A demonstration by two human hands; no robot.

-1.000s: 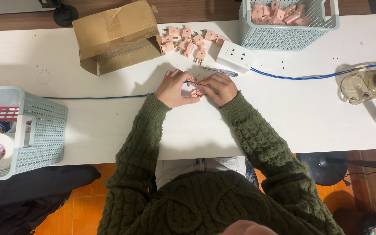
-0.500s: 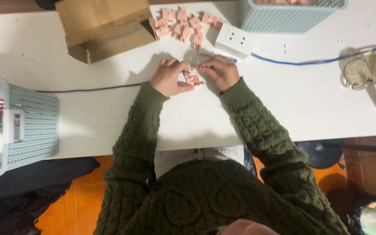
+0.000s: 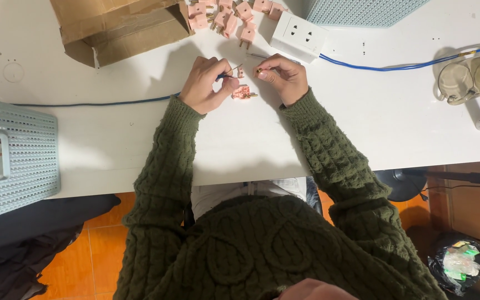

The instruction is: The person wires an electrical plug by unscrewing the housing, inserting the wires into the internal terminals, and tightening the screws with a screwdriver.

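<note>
My left hand [image 3: 205, 84] grips the end of a blue cable [image 3: 106, 102], whose bare wire tip points right. My right hand [image 3: 282, 75] pinches a small brass-coloured part at its fingertips, close to that wire tip. Between the two hands a pink plug piece [image 3: 243, 92] lies on the white table [image 3: 240, 139]. Both arms wear dark green knitted sleeves.
A pile of pink plugs [image 3: 226, 15] lies at the far edge beside a white socket block [image 3: 299, 34] with a blue cord [image 3: 395, 66]. A torn cardboard box [image 3: 118, 28] sits far left, a pale blue basket [image 3: 15, 150] at the left edge, a tape dispenser [image 3: 470, 78] on the right.
The view has moved closer and lower over the table. My hands have drawn slightly apart, and the pink plug piece now lies on the table between them.
</note>
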